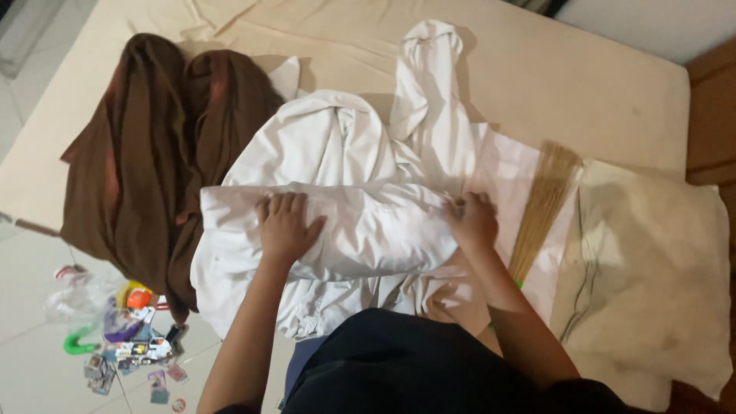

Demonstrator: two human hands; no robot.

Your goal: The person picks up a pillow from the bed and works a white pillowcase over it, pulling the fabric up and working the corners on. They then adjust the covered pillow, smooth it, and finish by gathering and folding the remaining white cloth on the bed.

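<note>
**Both hands down on a white garment on the bed**

A white garment (345, 207) lies spread across the middle of the mattress (583, 84), and everything else sits around it. Part of it has been folded over into a thick band running crosswise, and both hands are on that band. The left hand (285, 224) lies flat on it, fingers spread and loose, pressing down without closing on anything. The right hand (471, 218) is at the band's other end, fingers curled into the fabric at the fold; it looks like a pinch on the cloth, though the fingertips are partly buried.

A long white piece of the garment stretches away from the person, toward the far edge of the mattress. Just beside the garment, on the left-hand side, a heap of brown cloth (153, 161) drapes over the mattress edge. On the right-hand side a bundle of thin straw sticks (540, 211) lies touching the white fabric, and beyond that a cream pillow (652, 284). Below the brown cloth, small colourful odds and ends (126, 337) are scattered on the tiled floor (31, 337).
</note>
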